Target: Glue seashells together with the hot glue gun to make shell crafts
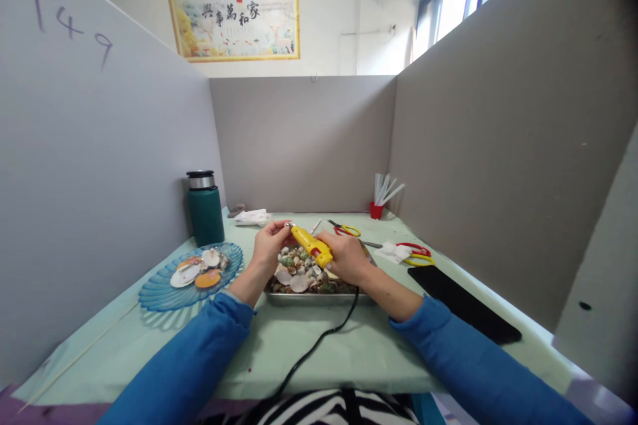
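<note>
Yellow glue gun (310, 244) held in right hand (347, 257) above tray (315, 301); left hand (269, 247) over tray's left edge, grip indeterminable.

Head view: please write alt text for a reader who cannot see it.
A person's right hand holds a yellow glue gun, its tip near the fingers of the left hand, over a metal tray of shells. A blue plate of shells and a green bottle stand at left.
</note>
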`<action>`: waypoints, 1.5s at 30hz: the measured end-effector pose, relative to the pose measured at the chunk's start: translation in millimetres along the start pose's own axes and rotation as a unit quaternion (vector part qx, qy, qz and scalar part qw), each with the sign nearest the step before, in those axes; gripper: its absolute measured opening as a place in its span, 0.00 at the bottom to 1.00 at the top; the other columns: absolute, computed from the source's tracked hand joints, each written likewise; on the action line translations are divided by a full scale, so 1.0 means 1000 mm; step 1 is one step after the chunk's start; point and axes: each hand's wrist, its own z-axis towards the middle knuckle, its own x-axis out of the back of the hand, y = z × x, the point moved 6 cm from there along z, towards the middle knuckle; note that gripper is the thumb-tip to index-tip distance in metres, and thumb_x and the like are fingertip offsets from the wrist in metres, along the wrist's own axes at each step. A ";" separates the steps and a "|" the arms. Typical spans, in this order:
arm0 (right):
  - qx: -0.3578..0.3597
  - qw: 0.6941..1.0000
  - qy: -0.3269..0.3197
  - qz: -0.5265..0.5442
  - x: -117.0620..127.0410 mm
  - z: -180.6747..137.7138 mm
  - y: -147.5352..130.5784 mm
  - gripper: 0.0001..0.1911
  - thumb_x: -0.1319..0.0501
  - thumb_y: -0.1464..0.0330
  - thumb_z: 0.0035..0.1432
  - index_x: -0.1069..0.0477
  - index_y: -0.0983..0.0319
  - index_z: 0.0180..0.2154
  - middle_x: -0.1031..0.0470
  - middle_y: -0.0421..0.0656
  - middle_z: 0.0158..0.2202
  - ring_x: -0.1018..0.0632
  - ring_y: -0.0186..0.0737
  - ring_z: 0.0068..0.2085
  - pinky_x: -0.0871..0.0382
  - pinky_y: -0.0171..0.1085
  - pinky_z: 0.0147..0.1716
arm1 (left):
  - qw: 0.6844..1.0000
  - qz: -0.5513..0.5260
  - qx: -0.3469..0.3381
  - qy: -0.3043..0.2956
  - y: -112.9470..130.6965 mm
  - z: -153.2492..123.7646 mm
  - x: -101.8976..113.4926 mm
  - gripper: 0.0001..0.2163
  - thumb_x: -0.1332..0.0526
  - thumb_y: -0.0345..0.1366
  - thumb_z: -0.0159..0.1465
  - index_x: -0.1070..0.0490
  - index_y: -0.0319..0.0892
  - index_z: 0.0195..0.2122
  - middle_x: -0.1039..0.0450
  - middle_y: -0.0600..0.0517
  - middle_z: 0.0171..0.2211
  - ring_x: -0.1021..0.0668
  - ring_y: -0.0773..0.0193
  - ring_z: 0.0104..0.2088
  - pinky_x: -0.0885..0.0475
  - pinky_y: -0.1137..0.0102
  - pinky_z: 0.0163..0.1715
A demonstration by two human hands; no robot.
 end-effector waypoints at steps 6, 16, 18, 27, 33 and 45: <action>-0.027 0.999 -0.005 -0.017 0.000 0.000 0.004 0.14 0.43 0.69 0.51 0.31 0.59 0.42 0.23 0.42 0.33 0.25 0.40 0.34 0.46 0.34 0.29 | 1.000 -0.001 0.001 0.011 0.004 0.000 0.002 0.17 0.30 0.35 0.42 0.29 0.34 0.33 0.28 0.52 0.27 0.26 0.70 0.24 0.27 0.72 0.29; -0.119 0.974 -0.168 -0.100 -0.015 -0.001 0.036 0.16 0.42 0.61 0.53 0.32 0.60 0.43 0.23 0.48 0.35 0.23 0.47 0.36 0.41 0.36 0.29 | 1.000 0.006 0.004 0.023 0.010 -0.002 0.004 0.17 0.30 0.35 0.42 0.29 0.36 0.34 0.29 0.54 0.27 0.26 0.71 0.23 0.28 0.72 0.27; -0.123 0.965 -0.214 -0.089 -0.020 -0.005 0.039 0.18 0.42 0.59 0.53 0.32 0.62 0.43 0.24 0.51 0.37 0.23 0.48 0.36 0.39 0.37 0.30 | 1.000 0.011 0.018 0.010 0.008 -0.003 0.002 0.18 0.29 0.36 0.42 0.28 0.37 0.34 0.28 0.53 0.27 0.26 0.71 0.23 0.28 0.72 0.27; -0.092 0.959 -0.267 -0.016 -0.009 -0.004 0.042 0.21 0.36 0.56 0.46 0.28 0.61 0.40 0.24 0.50 0.39 0.25 0.47 0.39 0.36 0.36 0.32 | 0.994 0.043 0.075 -0.073 -0.003 -0.008 -0.008 0.17 0.29 0.36 0.43 0.26 0.37 0.35 0.29 0.54 0.23 0.28 0.72 0.19 0.30 0.73 0.25; -0.205 0.870 -0.140 0.426 -0.003 0.013 0.028 0.16 0.50 0.60 0.60 0.29 0.63 0.35 0.26 0.43 0.32 0.28 0.33 0.28 0.35 0.31 0.25 | 0.983 0.037 0.061 -0.169 -0.002 -0.018 -0.025 0.14 0.30 0.36 0.47 0.23 0.38 0.34 0.25 0.50 0.30 0.25 0.67 0.29 0.29 0.71 0.31; -0.254 0.643 -0.142 0.709 -0.033 0.002 0.007 0.14 0.34 0.61 0.50 0.32 0.64 0.33 0.31 0.38 0.25 0.30 0.27 0.23 0.37 0.27 0.20 | 0.973 0.065 0.067 -0.209 -0.007 -0.023 -0.030 0.17 0.30 0.36 0.46 0.25 0.38 0.37 0.24 0.49 0.31 0.24 0.66 0.29 0.29 0.72 0.28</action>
